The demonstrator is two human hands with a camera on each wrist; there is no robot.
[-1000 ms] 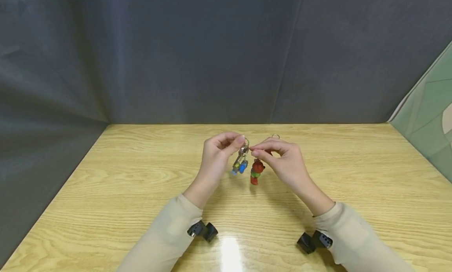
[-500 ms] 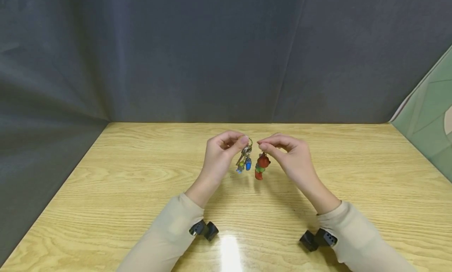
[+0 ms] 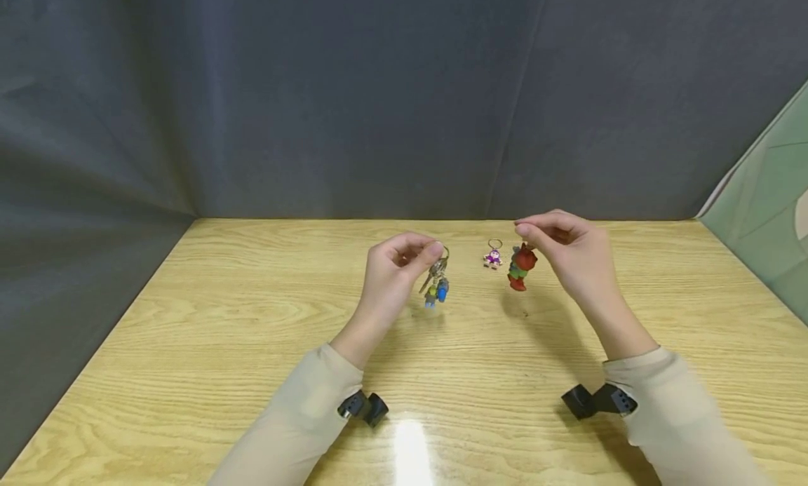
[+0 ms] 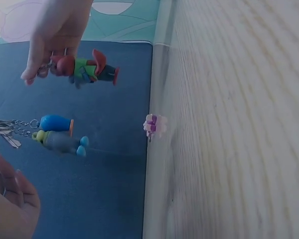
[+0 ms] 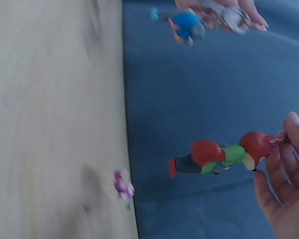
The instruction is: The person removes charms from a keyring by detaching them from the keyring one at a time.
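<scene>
Both hands hold charms above the worktop [image 3: 252, 318].
The left hand [image 3: 393, 272] pinches a key ring [image 3: 438, 261] with blue charms [image 3: 437, 291] dangling; the right hand [image 3: 571, 251], well apart, pinches the top of a red figure [image 3: 521, 266]. Farther back, between them, a purple charm [image 3: 493, 257] lies on the wood.

wooden table [image 3: 252, 332], purple charm [image 3: 493, 257], grey backdrop [image 3: 315, 100]

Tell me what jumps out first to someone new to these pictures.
Two raised hands above the wooden table: the left hand pinches a key ring with blue and green charms, the right hand dangles a red and green figure. Between them, a small purple charm lies on the table.
</scene>
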